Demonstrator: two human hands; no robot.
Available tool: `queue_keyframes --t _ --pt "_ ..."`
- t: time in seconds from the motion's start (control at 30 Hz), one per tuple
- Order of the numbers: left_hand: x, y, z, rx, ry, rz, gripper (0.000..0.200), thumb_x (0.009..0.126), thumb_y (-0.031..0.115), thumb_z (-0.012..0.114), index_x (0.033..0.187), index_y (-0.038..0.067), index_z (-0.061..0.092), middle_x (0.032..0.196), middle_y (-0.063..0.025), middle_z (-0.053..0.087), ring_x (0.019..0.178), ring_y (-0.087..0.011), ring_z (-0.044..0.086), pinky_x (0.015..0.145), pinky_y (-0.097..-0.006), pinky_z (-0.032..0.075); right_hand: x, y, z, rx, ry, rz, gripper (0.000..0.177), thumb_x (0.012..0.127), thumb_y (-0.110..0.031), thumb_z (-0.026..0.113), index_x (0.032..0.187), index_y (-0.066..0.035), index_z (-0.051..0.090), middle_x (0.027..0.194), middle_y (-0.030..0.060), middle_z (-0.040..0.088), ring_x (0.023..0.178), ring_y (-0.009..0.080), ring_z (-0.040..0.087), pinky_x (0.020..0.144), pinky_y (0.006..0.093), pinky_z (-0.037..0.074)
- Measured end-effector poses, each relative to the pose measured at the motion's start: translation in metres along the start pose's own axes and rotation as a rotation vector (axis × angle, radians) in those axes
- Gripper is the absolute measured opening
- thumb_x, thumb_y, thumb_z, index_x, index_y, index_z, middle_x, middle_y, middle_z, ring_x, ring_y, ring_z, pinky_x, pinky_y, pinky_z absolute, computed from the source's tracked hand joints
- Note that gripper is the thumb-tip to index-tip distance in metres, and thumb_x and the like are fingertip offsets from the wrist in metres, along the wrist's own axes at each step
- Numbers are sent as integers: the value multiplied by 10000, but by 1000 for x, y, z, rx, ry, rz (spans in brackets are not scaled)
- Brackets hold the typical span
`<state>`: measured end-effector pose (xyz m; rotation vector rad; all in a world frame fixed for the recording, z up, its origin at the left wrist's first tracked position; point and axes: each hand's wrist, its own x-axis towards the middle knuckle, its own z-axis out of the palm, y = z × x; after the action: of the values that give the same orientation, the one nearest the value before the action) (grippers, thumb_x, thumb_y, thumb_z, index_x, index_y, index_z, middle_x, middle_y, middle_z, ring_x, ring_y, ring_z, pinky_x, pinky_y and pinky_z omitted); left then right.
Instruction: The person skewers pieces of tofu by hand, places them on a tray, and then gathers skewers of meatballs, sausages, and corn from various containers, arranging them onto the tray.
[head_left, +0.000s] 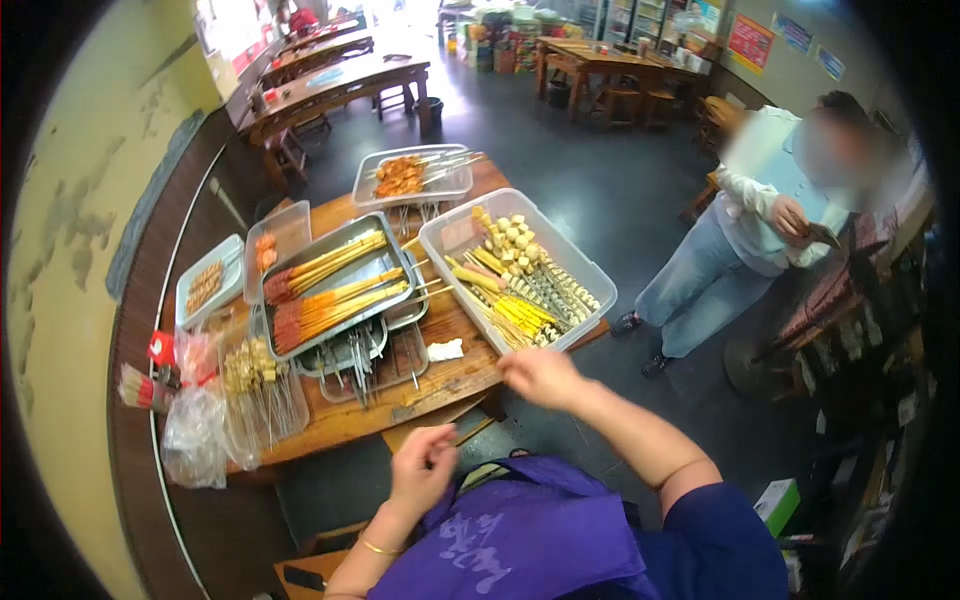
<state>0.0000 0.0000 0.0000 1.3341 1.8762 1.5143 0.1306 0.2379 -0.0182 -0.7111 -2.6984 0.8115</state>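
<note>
My right hand (pixel 541 378) is at the near corner of a clear plastic bin (pixel 602 268). Its fingers are curled, and whether they grip the rim or something small is hidden. In the bin lie skewers of pale cubes (pixel 516 242), yellow strips (pixel 524 314) and dark-and-white spirals (pixel 578 298). My left hand (pixel 424 467) hovers before the table's front edge, its fingers loosely curled in with nothing visible in them. Left of the bin, a metal tray (pixel 370 268) of red-ended skewers (pixel 300 322) rests on top of other containers of skewers.
The wooden table (pixel 440 395) also bears a tub of orange-red meat skewers (pixel 400 175), a tub of tofu-like skewers (pixel 254 365), plastic bags (pixel 197 435) and a crumpled white tissue (pixel 445 350). A person (pixel 745 215) stands to the right. More tables (pixel 335 85) stand behind.
</note>
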Motion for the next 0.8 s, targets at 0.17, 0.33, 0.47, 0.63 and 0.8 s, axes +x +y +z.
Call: queue_keyframes --t 0.17,0.33,0.47,0.63,0.8 --pt "-62 -29 -14 -9 286 -271 193 849 -3 615 1041 -4 636 858 -61 643 708 -90 553 664 -213 452 83 104 -9 -118 59 279 240 834 -219 527 995 -138 685 936 145 682 881 334 652 768 444 518" --pt "-94 -8 0 -85 468 -475 156 885 16 595 1035 -12 627 910 -62 655 753 -75 562 711 -209 459 137 172 29 -290 126 463 207 837 -262 550 909 -109 670 921 123 690 852 325 661 738 446 518" --pt "-96 5 14 -144 544 -487 150 898 34 600 1038 -12 623 947 -73 658 821 -90 597 745 -227 471 164 193 48 -453 99 468 209 843 -249 555 939 -93 657 941 123 684 863 339 661 745 464 518" --pt "-92 8 17 -119 538 -474 158 905 39 597 1051 -15 620 956 -76 649 837 -99 593 757 -233 472 163 191 37 -365 222 401 174 841 -236 569 855 -70 619 858 143 666 809 353 653 682 485 506" --pt "-56 4 15 -141 438 -444 200 914 34 581 1102 -28 609 985 -88 667 896 -131 617 791 -254 492 146 139 8 -44 426 251 167 841 -175 550 753 -33 553 767 157 642 656 333 627 600 446 470"
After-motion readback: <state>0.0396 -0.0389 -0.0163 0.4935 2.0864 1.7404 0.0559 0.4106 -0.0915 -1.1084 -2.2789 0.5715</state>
